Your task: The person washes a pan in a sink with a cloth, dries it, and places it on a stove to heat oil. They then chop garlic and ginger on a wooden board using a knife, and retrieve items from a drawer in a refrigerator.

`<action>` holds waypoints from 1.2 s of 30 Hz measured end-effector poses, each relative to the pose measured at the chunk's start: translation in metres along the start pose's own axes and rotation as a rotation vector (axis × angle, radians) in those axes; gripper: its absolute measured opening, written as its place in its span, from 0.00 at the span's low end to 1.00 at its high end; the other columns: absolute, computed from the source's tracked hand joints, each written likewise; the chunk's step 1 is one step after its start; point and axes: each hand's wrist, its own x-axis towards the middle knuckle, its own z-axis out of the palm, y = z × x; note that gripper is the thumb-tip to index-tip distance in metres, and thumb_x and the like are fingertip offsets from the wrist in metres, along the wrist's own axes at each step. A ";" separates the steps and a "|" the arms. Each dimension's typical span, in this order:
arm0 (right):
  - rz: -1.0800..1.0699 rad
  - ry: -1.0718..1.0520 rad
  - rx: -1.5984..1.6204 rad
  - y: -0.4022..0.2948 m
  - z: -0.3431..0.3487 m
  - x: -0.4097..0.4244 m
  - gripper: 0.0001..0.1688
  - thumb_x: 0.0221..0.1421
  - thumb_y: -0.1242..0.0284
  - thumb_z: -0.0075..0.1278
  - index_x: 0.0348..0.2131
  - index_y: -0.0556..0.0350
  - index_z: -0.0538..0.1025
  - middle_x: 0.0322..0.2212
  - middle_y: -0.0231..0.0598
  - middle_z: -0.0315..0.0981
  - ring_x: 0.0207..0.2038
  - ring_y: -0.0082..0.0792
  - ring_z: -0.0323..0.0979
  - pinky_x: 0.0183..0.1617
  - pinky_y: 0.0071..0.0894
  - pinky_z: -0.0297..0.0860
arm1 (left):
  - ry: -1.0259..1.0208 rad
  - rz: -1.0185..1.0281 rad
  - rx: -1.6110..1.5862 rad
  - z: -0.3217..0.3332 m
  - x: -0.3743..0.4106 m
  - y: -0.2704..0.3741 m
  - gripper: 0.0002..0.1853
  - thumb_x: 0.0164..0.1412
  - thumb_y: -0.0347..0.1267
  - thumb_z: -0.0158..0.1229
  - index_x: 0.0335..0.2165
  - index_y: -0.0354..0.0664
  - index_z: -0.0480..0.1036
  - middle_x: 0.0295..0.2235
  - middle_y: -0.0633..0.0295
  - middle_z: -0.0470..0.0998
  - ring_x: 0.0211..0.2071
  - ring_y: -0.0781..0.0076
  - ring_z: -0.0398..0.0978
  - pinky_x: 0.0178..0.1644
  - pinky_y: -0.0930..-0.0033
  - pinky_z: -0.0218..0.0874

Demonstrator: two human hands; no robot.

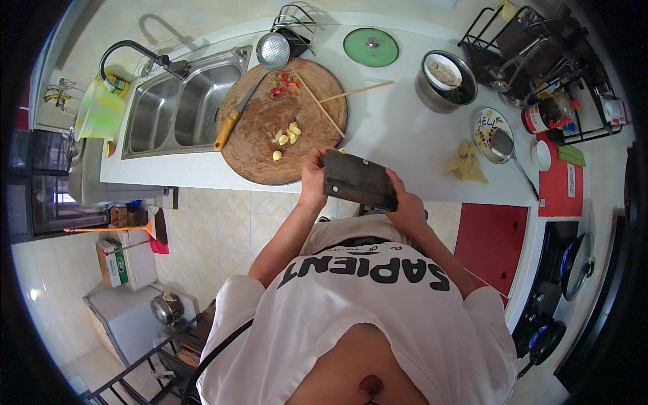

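Note:
My right hand (407, 205) grips the handle end of a dark, broad-bladed cleaver (359, 178), held in front of my body at the counter's edge. At the blade's other end is my left hand (314, 177), its fingers touching the blade's end; whether it also holds a garlic clove is hidden. A bit of pale garlic shows at the blade's far edge. On the round wooden chopping board (253, 157) lie peeled garlic cloves (289, 134), chopped red chili (284, 85), a knife with a yellow handle (230, 126) and a pair of wooden chopsticks (319, 104), one reaching past the rim.
A double steel sink (202, 109) is left of the board. A skimmer (273, 50) overlaps its far rim. Further right are a green lid (371, 47), a steel pot (430, 93) holding a bowl, a yellowish cloth (467, 162) and a plate with a ladle (502, 144).

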 end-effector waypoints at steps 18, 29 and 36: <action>0.114 0.142 -0.080 0.024 -0.013 -0.013 0.51 0.37 0.66 0.60 0.57 0.36 0.49 0.29 0.52 0.72 0.29 0.53 0.71 0.31 0.44 0.66 | 0.354 0.581 1.154 -0.061 0.033 -0.010 0.10 0.45 0.23 0.57 0.30 0.37 0.68 0.26 0.56 0.68 0.26 0.62 0.67 0.31 0.66 0.60; -0.069 0.069 -0.278 0.009 -0.028 -0.011 0.52 0.34 0.72 0.58 0.57 0.37 0.50 0.23 0.46 0.71 0.27 0.50 0.70 0.29 0.42 0.65 | -0.395 0.039 0.616 -0.004 0.033 0.018 0.10 0.49 0.23 0.57 0.33 0.38 0.68 0.28 0.70 0.68 0.30 0.83 0.64 0.34 0.79 0.57; -0.109 0.022 -0.302 0.005 -0.032 -0.015 0.51 0.33 0.72 0.58 0.56 0.37 0.51 0.22 0.46 0.71 0.26 0.49 0.71 0.29 0.42 0.66 | -0.252 -0.039 0.543 -0.005 0.041 0.021 0.03 0.51 0.22 0.52 0.28 0.36 0.71 0.23 0.68 0.71 0.26 0.83 0.66 0.29 0.79 0.58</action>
